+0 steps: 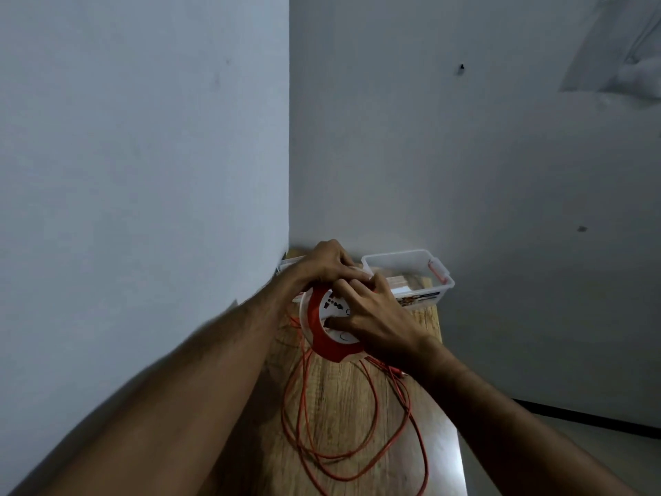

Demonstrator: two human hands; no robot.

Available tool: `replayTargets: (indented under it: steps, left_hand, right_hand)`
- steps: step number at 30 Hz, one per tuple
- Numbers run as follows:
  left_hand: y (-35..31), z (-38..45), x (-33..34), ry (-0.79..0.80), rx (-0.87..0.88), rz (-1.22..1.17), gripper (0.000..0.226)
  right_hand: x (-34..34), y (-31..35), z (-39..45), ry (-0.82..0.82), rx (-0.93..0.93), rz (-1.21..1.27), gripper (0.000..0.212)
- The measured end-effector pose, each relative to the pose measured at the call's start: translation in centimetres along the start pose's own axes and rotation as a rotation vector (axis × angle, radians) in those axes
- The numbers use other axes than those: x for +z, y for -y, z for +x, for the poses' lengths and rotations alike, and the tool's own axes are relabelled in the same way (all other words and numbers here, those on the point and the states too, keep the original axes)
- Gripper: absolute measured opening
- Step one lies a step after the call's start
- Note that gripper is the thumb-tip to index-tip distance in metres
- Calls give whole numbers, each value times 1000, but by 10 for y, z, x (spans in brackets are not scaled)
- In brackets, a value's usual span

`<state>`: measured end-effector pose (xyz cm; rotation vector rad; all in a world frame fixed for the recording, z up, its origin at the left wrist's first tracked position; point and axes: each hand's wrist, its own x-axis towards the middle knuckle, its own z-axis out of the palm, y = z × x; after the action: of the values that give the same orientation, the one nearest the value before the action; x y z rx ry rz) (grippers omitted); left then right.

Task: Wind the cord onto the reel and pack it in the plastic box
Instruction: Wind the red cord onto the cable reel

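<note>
Fingers of the left hand curl over the reel top; the right hand grips its face, hiding sockets. Cord loops near; plastic box far right, partly hidden.

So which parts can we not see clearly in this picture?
- Head view: the top of the reel is hidden under the left hand and right hand.
- The cord runs off the bottom edge.
- The plastic box contents are too blurred to name.
</note>
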<state>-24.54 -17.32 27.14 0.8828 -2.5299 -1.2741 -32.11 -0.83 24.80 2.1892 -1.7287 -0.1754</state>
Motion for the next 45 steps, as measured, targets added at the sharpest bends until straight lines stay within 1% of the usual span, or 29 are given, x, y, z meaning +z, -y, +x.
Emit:
replayTargets:
  steps: [4, 9, 11, 13, 14, 16, 18, 20, 21, 23, 25, 26, 27, 28, 29, 31, 32, 33, 34, 35, 36, 37, 38, 39, 40, 41, 42, 43, 45]
  left_hand:
    - [-3, 1, 2, -3, 24, 69, 30]
    - [-5, 3, 3, -13, 51, 91, 36]
    - [-5, 2, 3, -28, 71, 95, 39]
    - [-5, 1, 2, -65, 69, 84, 39]
    - [-4, 1, 2, -90, 69, 61, 39]
    - [-3, 1, 4, -164, 68, -17, 40]
    - [-1, 3, 7, -244, 62, -67, 40]
    - [-1, 6, 13, -288, 82, -60, 40]
    - [0, 8, 16, -302, 97, -53, 40]
    - [0, 11, 24, -321, 122, -34, 39]
    - [0, 11, 30, -326, 138, -13, 37]
    - [1, 11, 32, -329, 142, -6, 39]
    - [2, 12, 33, -329, 138, -5, 41]
    - [5, 13, 32, -328, 129, -9, 44]
    - [6, 14, 30, -322, 118, -25, 46]
    - [7, 15, 25, -307, 91, -88, 50]
    - [6, 15, 23, -304, 78, -113, 49]
    - [5, 15, 21, -299, 68, -126, 47]
    - [3, 15, 20, -287, 56, -124, 45]
    - [2, 14, 18, -271, 50, -113, 42]
    - [1, 14, 16, -252, 50, -99, 41]
    - [3, 14, 15, -237, 52, -87, 41]
    - [4, 14, 13, -226, 51, -78, 41]
    - [5, 13, 13, -216, 48, -69, 42]
    - [7, 12, 12, -205, 44, -58, 43]
    - [8, 12, 12, -195, 42, -50, 43]
    - [9, 12, 13, -180, 43, -46, 44]
    - [10, 13, 14, -166, 45, -45, 44]
    - [9, 14, 14, -145, 47, -41, 44]
  right_hand:
    - [7, 2, 4, -46, 25, 24, 68]
    - [18, 6, 4, -128, 141, 128, 81]
    - [18, 9, 3, -205, 223, 154, 81]
    - [21, 13, 4, -281, 330, 249, 73]
    - [23, 15, 4, -319, 419, 344, 67]
    - [22, 20, 5, -399, 672, 592, 61]
    - [20, 26, 9, -528, 932, 799, 56]
    - [21, 31, 17, -639, 1186, 984, 54]
    - [22, 33, 22, -656, 1330, 1092, 56]
    - [22, 37, 32, -669, 1641, 1408, 58]
    - [20, 36, 40, -747, 1922, 1793, 59]
    - [19, 34, 44, -807, 2008, 1991, 61]
    - [21, 31, 46, -858, 2012, 2185, 63]
    - [21, 28, 48, -886, 1966, 2328, 63]
    - [22, 26, 47, -879, 1901, 2408, 60]
    - [18, 29, 42, -794, 1830, 2382, 43]
    - [14, 33, 35, -764, 1817, 2293, 31]
    - [11, 37, 28, -769, 1791, 2146, 18]
    - [5, 42, 20, -821, 1730, 1933, 10]
    - [2, 47, 13, -870, 1586, 1657, 9]
    - [0, 49, 6, -890, 1373, 1319, 10]
    - [3, 48, -1, -877, 1120, 998, 12]
    - [9, 44, -7, -819, 892, 740, 16]
    - [16, 38, -11, -725, 702, 551, 24]
    - [21, 33, -14, -599, 565, 421, 37]
    - [27, 27, -15, -466, 479, 332, 51]
    - [28, 23, -17, -353, 434, 281, 61]
    - [30, 19, -18, -277, 405, 253, 68]
    - [29, 13, -19, -189, 356, 200, 73]
